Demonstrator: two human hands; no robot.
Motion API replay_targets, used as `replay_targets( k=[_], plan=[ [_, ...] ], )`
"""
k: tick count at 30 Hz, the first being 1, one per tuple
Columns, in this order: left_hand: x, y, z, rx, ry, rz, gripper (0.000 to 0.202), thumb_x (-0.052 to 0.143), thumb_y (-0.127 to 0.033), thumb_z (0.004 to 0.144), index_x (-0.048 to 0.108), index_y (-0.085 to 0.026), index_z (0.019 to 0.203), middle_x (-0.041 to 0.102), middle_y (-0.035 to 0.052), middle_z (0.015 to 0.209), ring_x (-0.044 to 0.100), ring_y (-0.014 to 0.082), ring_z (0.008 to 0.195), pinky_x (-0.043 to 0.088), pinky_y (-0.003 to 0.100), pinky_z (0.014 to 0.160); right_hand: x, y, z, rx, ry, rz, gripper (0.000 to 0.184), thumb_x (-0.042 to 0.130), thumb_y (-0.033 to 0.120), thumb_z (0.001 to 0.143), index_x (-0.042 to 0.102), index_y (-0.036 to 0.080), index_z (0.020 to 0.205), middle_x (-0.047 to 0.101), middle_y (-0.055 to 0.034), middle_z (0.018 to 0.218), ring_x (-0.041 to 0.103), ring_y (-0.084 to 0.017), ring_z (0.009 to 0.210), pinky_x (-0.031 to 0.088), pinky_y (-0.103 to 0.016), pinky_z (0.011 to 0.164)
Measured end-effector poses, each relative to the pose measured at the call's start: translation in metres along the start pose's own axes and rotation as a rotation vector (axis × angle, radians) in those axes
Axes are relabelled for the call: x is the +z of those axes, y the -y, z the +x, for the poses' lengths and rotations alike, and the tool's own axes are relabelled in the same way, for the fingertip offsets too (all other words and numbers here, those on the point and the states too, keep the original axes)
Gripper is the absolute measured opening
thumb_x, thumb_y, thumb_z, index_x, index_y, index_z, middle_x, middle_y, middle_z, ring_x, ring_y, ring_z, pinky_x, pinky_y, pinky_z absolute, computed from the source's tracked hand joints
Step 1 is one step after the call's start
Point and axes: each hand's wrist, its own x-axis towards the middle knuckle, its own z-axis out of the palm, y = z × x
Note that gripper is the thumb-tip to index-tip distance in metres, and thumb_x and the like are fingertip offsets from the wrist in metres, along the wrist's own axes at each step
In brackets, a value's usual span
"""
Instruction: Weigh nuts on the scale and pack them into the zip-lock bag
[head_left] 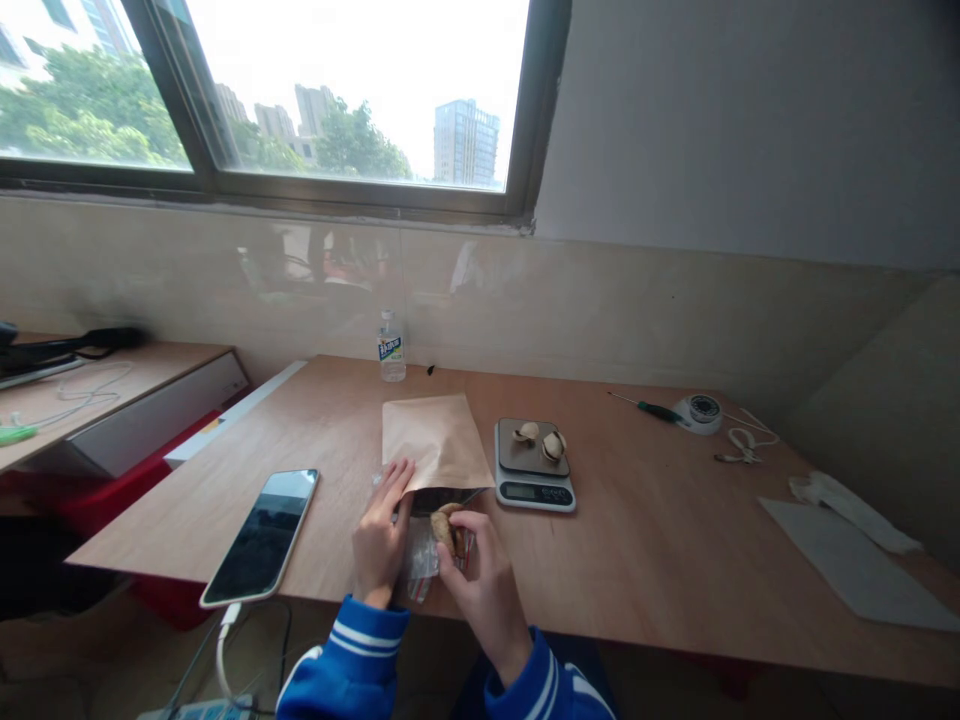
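Note:
My left hand (381,530) lies on the wooden table (645,520), its fingers resting on the lower left corner of a brown paper bag (435,438) and a clear plastic wrapper (420,560). My right hand (484,570) is pinched on a tan nut (442,525) just in front of the bag's open mouth. To the right of the bag stands a small digital scale (534,465) with two nuts (541,440) on its platform.
A phone (262,535) on a white cable lies at the table's left front edge. A water bottle (391,346) stands at the back. A screwdriver (649,407), a tape measure (699,411), a cord and white paper (855,570) lie to the right. A second desk (97,390) is on the left.

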Motion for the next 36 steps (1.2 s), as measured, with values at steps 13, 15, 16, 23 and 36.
replay_targets(
  k=[13, 15, 16, 23, 36],
  plan=[
    [-0.002, -0.002, 0.001, -0.021, 0.001, -0.021, 0.038, 0.041, -0.039, 0.092, 0.055, -0.027, 0.125, 0.055, 0.0028, 0.133, 0.044, 0.0211, 0.129, 0.037, 0.044, 0.109, -0.064, -0.097, 0.079, -0.090, 0.043, -0.342, 0.019, 0.045, 0.027, 0.089, 0.062, 0.019, 0.090, 0.065, -0.0086, 0.099, 0.060, -0.023, 0.098, 0.048, -0.042, 0.088],
    [-0.002, -0.002, 0.001, -0.019, 0.004, -0.022, 0.038, 0.041, -0.038, 0.092, 0.055, -0.027, 0.125, 0.055, 0.0027, 0.133, 0.044, 0.0210, 0.129, 0.037, 0.044, 0.109, -0.064, -0.105, 0.076, -0.112, 0.018, -0.381, 0.021, 0.044, 0.027, 0.089, 0.064, 0.019, 0.092, 0.064, -0.0095, 0.104, 0.059, -0.024, 0.102, 0.047, -0.044, 0.090],
    [-0.002, -0.001, 0.001, -0.017, 0.004, -0.022, 0.038, 0.041, -0.038, 0.092, 0.055, -0.027, 0.125, 0.055, 0.0026, 0.132, 0.044, 0.0210, 0.129, 0.037, 0.043, 0.109, -0.066, -0.107, 0.071, -0.115, -0.007, -0.391, 0.022, 0.045, 0.027, 0.089, 0.064, 0.020, 0.096, 0.063, -0.0099, 0.109, 0.057, -0.024, 0.105, 0.046, -0.044, 0.092],
    [-0.002, -0.002, 0.001, -0.007, -0.004, -0.002, 0.039, 0.041, -0.040, 0.091, 0.056, -0.026, 0.125, 0.056, 0.0033, 0.132, 0.046, 0.0217, 0.127, 0.038, 0.043, 0.108, -0.106, -0.105, 0.013, 0.095, -0.179, -0.333, 0.024, 0.040, 0.024, 0.087, 0.064, 0.021, 0.091, 0.062, -0.0093, 0.097, 0.058, -0.023, 0.096, 0.047, -0.041, 0.085],
    [-0.029, -0.023, 0.051, 0.045, 0.215, 0.351, 0.036, 0.045, -0.026, 0.083, 0.065, -0.031, 0.113, 0.067, 0.0017, 0.114, 0.063, 0.0231, 0.104, 0.042, 0.041, 0.098, -0.119, -0.113, 0.004, 0.327, -0.174, -0.140, 0.021, 0.044, 0.025, 0.078, 0.063, 0.020, 0.073, 0.066, -0.0076, 0.083, 0.060, -0.024, 0.082, 0.047, -0.035, 0.074]
  ],
)
